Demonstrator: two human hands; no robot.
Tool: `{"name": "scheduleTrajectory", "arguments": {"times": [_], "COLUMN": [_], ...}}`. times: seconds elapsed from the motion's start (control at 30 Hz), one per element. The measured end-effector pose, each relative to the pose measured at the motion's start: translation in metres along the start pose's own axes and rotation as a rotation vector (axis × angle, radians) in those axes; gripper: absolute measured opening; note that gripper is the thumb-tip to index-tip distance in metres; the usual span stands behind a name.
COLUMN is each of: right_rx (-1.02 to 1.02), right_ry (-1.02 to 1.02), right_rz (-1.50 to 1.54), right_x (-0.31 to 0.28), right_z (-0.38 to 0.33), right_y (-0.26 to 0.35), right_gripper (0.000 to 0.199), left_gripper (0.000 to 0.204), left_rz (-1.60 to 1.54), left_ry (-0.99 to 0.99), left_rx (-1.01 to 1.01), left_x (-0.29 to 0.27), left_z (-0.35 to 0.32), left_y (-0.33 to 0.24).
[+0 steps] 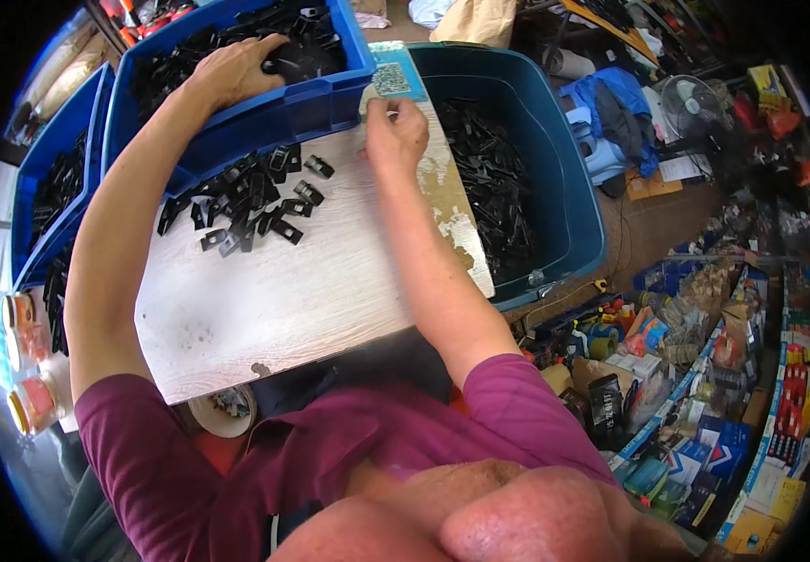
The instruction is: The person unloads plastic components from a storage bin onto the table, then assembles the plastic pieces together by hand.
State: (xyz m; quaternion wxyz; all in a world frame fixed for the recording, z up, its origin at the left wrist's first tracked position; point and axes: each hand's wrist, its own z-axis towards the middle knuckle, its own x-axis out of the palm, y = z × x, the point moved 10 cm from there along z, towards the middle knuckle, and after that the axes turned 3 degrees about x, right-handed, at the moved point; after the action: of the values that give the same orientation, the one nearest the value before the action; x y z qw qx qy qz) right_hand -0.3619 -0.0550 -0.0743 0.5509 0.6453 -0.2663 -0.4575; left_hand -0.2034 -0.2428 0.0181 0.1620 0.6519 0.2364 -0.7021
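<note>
The person's left hand [236, 70] reached far across the board into a blue crate [264, 117] at the far left. It lay palm down on a heap of black plastic parts [306, 42] inside, the fingers spread and curled over them; whether they had closed on a piece could not be told. The right hand [395, 136] rested at the far edge of a pale wooden board [283, 300], its fingers bent together around something small near the tips, too hidden to name, so whether it gripped anything could not be told.

Just beyond that hand a small greenish patterned card [392, 79] lay on the board's far right corner, touching the blue crate.

Between the two forearms, a loose pile of black clips [241, 201] was scattered on the far left part of the board, just near the crate's front wall. A couple of stray pieces lay to the right of the pile.

To the right of the board stood a large teal tub [569, 201], with more black parts [494, 178] heaped along its left side. A second blue crate [53, 201] holding black parts stood at the far left.

The person wore a maroon shirt [330, 450]. Small jars with orange lids [25, 361] stood at the near left. A white fan [691, 103] stood on the floor at the far right, and shelves of coloured boxes [761, 421] filled the near right.
</note>
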Motion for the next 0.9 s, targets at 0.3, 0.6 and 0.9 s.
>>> {"name": "scheduleTrajectory", "arguments": {"times": [0.3,0.6,0.9], "right_rx": [0.012,0.06,0.042], "right_ry": [0.012,0.026,0.017], "right_rz": [0.02,0.025,0.034], "right_x": [0.005,0.005,0.007], "right_z": [-0.002,-0.003,-0.001], "right_y": [0.001,-0.001,-0.003], "right_gripper": [0.029,0.029,0.029], "left_gripper": [0.075,0.067,0.054], "left_rz": [-0.113,-0.029,-0.104], "left_ry": [-0.016,-0.004,-0.092], "left_rx": [0.064,-0.024,-0.005], "left_x": [0.003,-0.007,-0.005], "left_z": [-0.003,-0.002,-0.006], "left_y": [0.012,0.011,0.013]}}
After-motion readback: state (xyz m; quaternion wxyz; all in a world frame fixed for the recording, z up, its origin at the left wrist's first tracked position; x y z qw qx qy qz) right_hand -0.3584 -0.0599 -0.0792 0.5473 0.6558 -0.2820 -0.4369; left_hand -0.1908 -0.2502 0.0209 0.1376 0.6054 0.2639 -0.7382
